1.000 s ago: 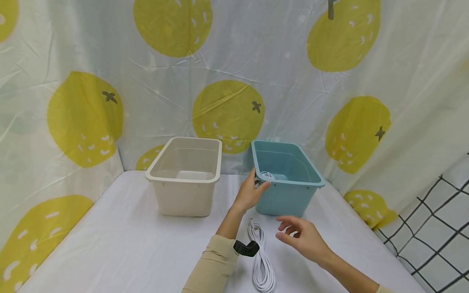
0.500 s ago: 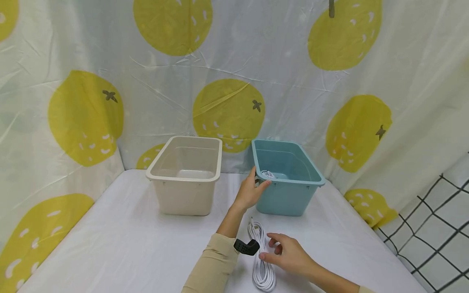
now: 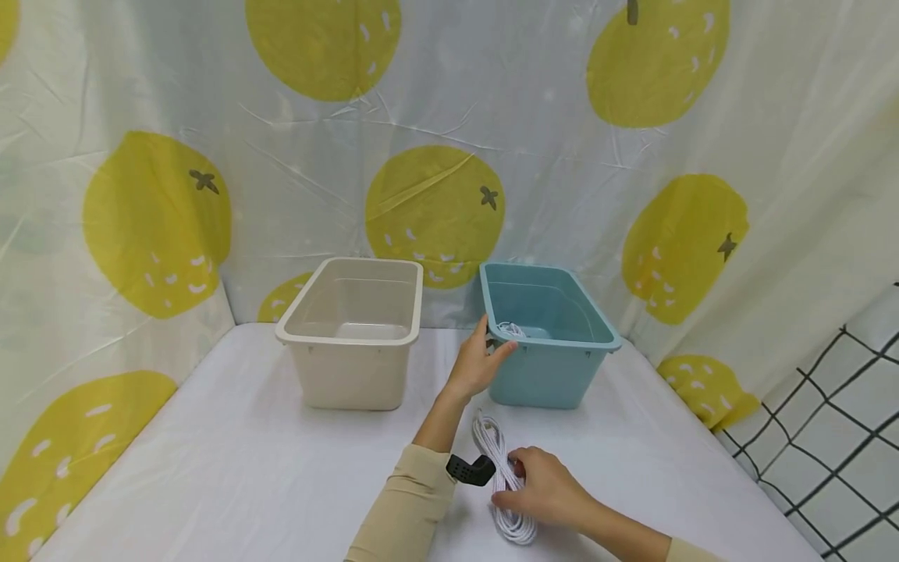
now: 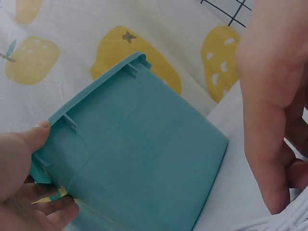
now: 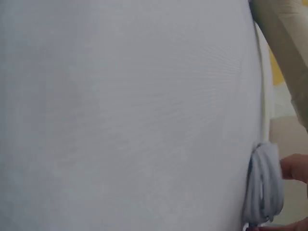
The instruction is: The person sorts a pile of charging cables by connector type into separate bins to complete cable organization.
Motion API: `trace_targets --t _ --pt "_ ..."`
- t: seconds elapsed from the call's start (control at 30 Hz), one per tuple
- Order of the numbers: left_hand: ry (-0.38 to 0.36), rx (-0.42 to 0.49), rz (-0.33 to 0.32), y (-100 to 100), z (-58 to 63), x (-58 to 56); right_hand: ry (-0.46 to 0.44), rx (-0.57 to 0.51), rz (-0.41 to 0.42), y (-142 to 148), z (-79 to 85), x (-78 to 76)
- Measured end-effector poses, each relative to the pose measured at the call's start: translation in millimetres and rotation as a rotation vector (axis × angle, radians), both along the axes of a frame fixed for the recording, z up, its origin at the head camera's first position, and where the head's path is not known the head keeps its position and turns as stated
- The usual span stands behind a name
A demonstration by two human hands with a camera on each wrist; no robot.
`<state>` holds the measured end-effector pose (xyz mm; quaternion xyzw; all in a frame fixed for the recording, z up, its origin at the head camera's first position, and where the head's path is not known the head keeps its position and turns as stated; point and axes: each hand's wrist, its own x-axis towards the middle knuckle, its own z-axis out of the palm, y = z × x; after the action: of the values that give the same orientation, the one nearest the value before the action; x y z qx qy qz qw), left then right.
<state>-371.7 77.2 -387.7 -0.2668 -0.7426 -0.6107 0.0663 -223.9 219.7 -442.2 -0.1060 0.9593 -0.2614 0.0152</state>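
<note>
My left hand grips the near left corner of the blue plastic bin, thumb over the rim. In the left wrist view the bin's wall fills the middle, with fingers tucked under its lip. Inside the bin lies a small bundle of white cable. In front of it, a long coiled white cable is held between the thumb and fingers of my right hand. The right wrist view has one end of the coil at lower right, beside the thumb.
A beige bin stands left of the blue one on the white-covered table. Behind both hangs a curtain printed with yellow fruit. A black wire grid is at the right. A black wrist strap sits on the left sleeve.
My right hand has moved left onto the coiled cable and taken hold of it. The coil has shifted and turned slightly. The left hand stays on the blue bin's rim.
</note>
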Motion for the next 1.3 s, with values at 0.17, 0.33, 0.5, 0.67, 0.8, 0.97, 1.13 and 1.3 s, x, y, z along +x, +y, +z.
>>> trace_targets --t 0.17,0.33,0.5,0.67,0.8,0.97,1.13,1.3 --pt "0.003 -0.004 0.003 1 -0.3 -0.7 -0.007 0.027 -0.014 5 4.1 -3.3" --pt "0.000 -0.002 0.009 1 -0.2 -0.5 -0.019 -0.030 -0.005 10 3.8 -7.9" --pt "-0.003 -0.004 0.006 2 -0.7 -0.4 -0.014 -0.120 -0.023 18 3.0 -11.0" --pt "-0.005 -0.011 0.011 2 -0.6 -1.1 -0.024 -0.219 -0.088 31 7.0 -14.4" --pt "-0.005 -0.013 0.025 2 -1.1 -2.5 -0.059 -0.336 -0.105 40 7.6 -16.7" --pt "-0.001 -0.024 0.027 1 -0.5 -2.6 -0.127 -0.427 -0.083 51 5.7 -19.2" --pt "0.006 -0.019 0.021 1 -1.1 -1.9 -0.128 -0.482 -0.077 60 13.2 -20.4" --pt "0.005 -0.018 0.020 1 -0.6 -1.1 -0.120 -0.532 -0.065 72 30.3 -19.7"
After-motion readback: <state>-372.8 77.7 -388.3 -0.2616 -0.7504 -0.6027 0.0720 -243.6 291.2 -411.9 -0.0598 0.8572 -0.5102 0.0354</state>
